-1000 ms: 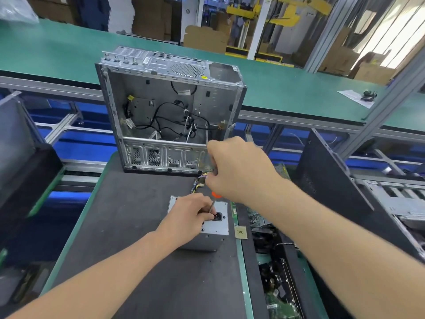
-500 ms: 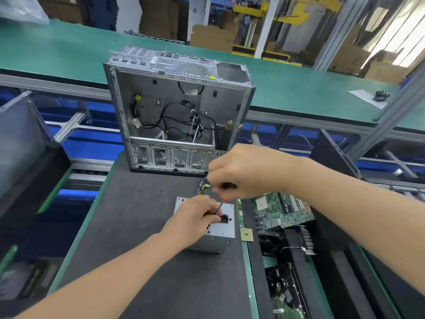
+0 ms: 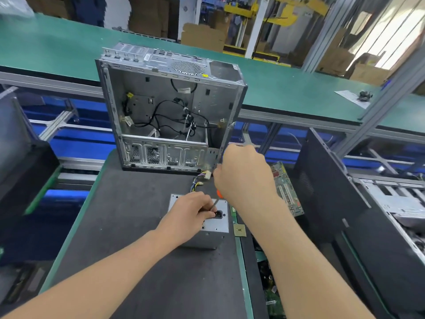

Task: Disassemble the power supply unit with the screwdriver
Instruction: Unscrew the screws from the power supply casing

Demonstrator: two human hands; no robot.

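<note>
Fingers (image 3: 216,180) around screwdriver (image 3: 220,193) over power supply (image 3: 220,224)

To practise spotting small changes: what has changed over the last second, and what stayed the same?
The right hand keeps its grip on the screwdriver; its forearm swung out rightward, then back. The left hand still steadies the shaft on the power supply unit. Unit and computer case stayed put.

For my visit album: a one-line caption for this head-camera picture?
Right hand holds the screwdriver, left hand pinching its shaft at the power supply unit.
</note>
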